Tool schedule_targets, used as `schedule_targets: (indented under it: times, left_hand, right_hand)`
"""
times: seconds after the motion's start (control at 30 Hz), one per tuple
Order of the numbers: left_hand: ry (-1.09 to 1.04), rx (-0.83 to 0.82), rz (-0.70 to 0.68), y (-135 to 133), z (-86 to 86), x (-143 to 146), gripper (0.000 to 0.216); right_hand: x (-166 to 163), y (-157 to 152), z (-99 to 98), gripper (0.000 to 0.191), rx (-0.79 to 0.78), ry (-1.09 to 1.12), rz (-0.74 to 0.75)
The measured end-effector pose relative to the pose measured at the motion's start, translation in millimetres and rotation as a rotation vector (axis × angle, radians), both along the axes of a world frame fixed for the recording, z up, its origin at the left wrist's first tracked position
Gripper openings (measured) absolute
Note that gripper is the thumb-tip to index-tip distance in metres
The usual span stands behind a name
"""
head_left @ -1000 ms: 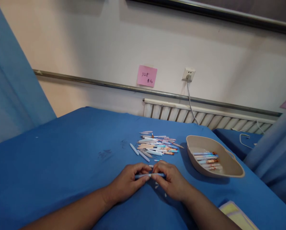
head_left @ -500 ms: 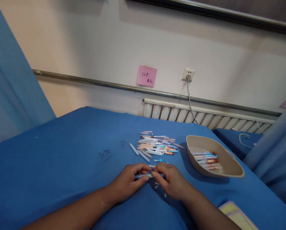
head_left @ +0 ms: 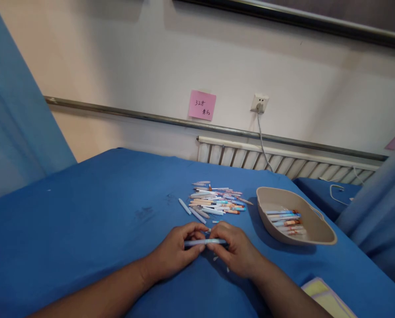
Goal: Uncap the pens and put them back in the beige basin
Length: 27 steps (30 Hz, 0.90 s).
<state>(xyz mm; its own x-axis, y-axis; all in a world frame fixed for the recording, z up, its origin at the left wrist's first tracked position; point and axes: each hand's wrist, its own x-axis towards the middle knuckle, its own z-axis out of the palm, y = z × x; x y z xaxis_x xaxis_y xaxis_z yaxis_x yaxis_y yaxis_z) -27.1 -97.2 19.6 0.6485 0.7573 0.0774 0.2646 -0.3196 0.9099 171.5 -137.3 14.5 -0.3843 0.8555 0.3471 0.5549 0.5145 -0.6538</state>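
A slim pale blue-lilac pen [head_left: 197,242] lies level between my two hands, just above the blue cover. My left hand [head_left: 180,245] is closed around its left part, thumb below and fingers above. On its right part, my right hand [head_left: 233,247] grips with thumb and fingers. The hands nearly meet at the pen's middle. Just beyond them is a loose pile of pen parts [head_left: 213,201] in white, lilac, peach and blue. Small white bits [head_left: 228,269] lie under my right hand. Something small and pale behind the fingertips is mostly hidden.
A beige basket [head_left: 313,227] on the right holds several pens [head_left: 285,216], some seemingly in clear wrapping. A yellow cloth-like item [head_left: 326,296] lies at the lower right. Blue curtains [head_left: 15,97] hang at both sides, and a radiator [head_left: 237,157] stands behind the blue-covered surface [head_left: 94,212].
My right fingers have shifted from pinching at the pen's middle to lying along its right part, so more of the pen shows. My left hand has barely moved.
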Motion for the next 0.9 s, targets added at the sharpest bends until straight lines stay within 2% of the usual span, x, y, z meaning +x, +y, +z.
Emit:
schedule_targets:
  times: [0.13, 0.23, 0.33, 0.4, 0.7, 0.8, 0.9]
  left_hand:
    - [0.040, 0.066, 0.036, 0.6, 2.1, -0.2, 0.020]
    - [0.040, 0.079, 0.032, 0.6, 2.0, -0.3, 0.018]
    - [0.026, 0.056, 0.021, -0.3, 2.5, -0.1, 0.018]
    - [0.039, 0.058, 0.022, -1.0, 3.4, 0.0, 0.019]
    - [0.088, 0.134, -0.010, -3.7, 3.1, -0.9, 0.024]
    - [0.072, 0.114, -0.015, -2.2, 2.7, -0.4, 0.021]
    - [0.016, -0.012, 0.041, 4.4, -0.9, 0.4, 0.022]
  right_hand:
    - [0.6, -0.7, 0.7, 0.014, 0.005, -0.032, -0.034]
    - [0.0, -1.6, 1.2, 0.007, -0.007, 0.000, -0.058]
    - [-0.6, -1.4, 0.7, 0.010, -0.019, 0.037, -0.057]
    - [-0.7, -0.5, -0.2, 0.003, -0.017, 0.028, -0.034]
    - [-2.6, -0.9, -1.6, 0.022, -0.027, -0.098, -0.036]
    - [-1.8, 0.8, -0.8, 0.033, -0.042, 0.026, -0.078]
    - [4.3, 7.8, -2.1, 0.043, -0.129, 0.347, -0.211]
